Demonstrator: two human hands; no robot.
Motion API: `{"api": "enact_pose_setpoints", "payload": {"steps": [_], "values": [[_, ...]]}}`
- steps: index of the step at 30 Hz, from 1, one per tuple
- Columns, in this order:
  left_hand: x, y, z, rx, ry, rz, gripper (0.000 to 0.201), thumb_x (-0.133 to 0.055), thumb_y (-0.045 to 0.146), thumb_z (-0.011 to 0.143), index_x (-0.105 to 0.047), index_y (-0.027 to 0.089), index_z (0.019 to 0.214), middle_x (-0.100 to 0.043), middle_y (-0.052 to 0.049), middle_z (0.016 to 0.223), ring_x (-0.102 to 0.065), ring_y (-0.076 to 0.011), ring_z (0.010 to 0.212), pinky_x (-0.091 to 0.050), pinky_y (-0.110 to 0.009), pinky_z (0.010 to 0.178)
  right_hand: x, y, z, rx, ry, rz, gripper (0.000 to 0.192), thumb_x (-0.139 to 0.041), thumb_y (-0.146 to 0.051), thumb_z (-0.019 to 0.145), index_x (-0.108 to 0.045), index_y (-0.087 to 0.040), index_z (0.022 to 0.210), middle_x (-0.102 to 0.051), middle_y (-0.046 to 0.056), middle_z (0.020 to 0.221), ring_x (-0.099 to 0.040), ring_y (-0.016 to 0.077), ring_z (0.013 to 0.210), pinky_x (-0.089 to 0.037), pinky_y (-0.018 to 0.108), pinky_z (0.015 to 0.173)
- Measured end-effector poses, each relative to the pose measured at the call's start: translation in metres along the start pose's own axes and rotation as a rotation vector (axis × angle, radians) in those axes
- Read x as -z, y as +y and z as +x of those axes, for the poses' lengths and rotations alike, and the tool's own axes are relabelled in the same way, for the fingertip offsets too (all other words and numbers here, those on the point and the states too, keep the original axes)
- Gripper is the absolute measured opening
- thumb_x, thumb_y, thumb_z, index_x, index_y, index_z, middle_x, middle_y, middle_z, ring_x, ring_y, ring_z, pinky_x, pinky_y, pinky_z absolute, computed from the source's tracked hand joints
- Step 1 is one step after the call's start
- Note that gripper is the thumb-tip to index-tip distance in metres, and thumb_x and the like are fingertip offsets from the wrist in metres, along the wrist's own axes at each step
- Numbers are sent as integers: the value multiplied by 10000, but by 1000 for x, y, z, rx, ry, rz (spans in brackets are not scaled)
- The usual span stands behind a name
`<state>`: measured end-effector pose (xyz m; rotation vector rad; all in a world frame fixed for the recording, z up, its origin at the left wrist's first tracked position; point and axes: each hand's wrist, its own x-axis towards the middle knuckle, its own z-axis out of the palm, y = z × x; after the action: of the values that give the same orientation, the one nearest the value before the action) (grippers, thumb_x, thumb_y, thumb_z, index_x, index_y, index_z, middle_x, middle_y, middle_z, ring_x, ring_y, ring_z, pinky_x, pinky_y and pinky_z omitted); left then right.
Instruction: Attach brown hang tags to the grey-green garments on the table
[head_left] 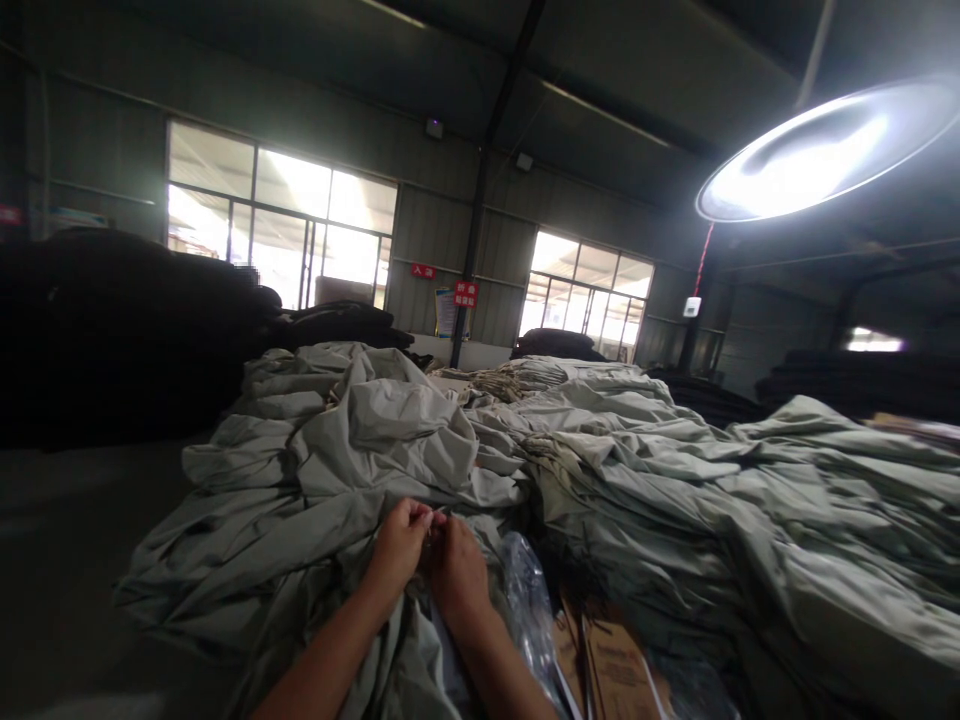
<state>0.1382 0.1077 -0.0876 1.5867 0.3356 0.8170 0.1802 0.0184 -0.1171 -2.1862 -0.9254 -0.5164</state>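
Observation:
My left hand (403, 540) and my right hand (456, 572) meet low in the middle of the view, fingertips pinched close together. Whatever sits between them is too small and dim to make out. Around and beneath them lies a large heap of crumpled grey-green fabric (390, 430). Just right of my right hand is a crumpled clear plastic bag (527, 590). Beyond it lie brown printed cardboard pieces (619, 665) with dark strings near them.
A second fabric heap (675, 460) spreads to the right. Dark stacked bundles (120, 330) stand at the left. A bright lamp (825, 155) hangs at upper right, with a small white switch (691, 307) on a red cord. Windows (281, 220) line the back wall.

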Motion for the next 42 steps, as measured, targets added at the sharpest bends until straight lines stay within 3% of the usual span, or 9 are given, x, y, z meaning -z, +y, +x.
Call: {"api": "enact_pose_setpoints", "payload": {"steps": [3,8,14,20,26,32,36,42], "values": [[3,7,-2,-35,-28,-105,137,-563,314,634,-516,185,630,-590,10,587,-568,-151,572,-464,-277,594,8,-3,2,-1,26,165,166,-461,-177,779,-596,-134,865,-647,107,841,-589,220,801,-423,304,708],[5,24,-4,-140,-108,-136,113,-558,291,618,-488,202,625,-555,39,546,-557,-138,572,-462,-273,620,21,-10,9,-51,41,794,252,-496,-210,718,-632,-182,927,-664,45,861,-586,180,780,-450,271,680],[3,21,-1,-91,-89,-87,189,-608,266,569,-452,208,659,-554,54,569,-569,-132,562,-442,-256,587,20,-9,11,-222,-18,1291,200,-578,-304,709,-674,-186,839,-654,7,705,-548,131,607,-420,231,557],[-1,12,-4,-67,-165,-23,155,-570,272,612,-446,208,680,-573,38,536,-568,-144,543,-413,-257,573,20,2,15,-286,16,1284,224,-718,-355,574,-615,-161,616,-554,-37,519,-449,92,491,-366,218,500],[0,17,-8,-39,-224,-1,142,-549,266,580,-444,213,659,-557,47,508,-532,-135,501,-378,-250,553,23,5,11,-316,58,1286,260,-702,-398,618,-642,-157,695,-568,-30,530,-463,98,484,-362,229,500],[-2,16,-8,-24,-226,-13,141,-516,301,574,-440,221,662,-520,63,471,-502,-126,463,-357,-244,513,24,8,11,-320,42,1232,222,-720,-364,587,-658,-159,644,-566,-34,485,-451,93,464,-343,221,479],[-4,11,-6,-57,-205,-49,137,-489,283,575,-445,216,686,-462,83,477,-430,-93,435,-322,-222,480,26,10,13,-337,6,1232,225,-730,-341,557,-695,-159,684,-611,-16,535,-461,92,472,-352,223,481],[-4,12,-7,-8,-288,-124,127,-494,231,577,-420,211,679,-430,94,491,-384,-74,420,-300,-201,454,28,12,14,-279,-43,1224,193,-711,-301,573,-669,-157,694,-570,-42,505,-453,82,455,-338,212,477]]}}
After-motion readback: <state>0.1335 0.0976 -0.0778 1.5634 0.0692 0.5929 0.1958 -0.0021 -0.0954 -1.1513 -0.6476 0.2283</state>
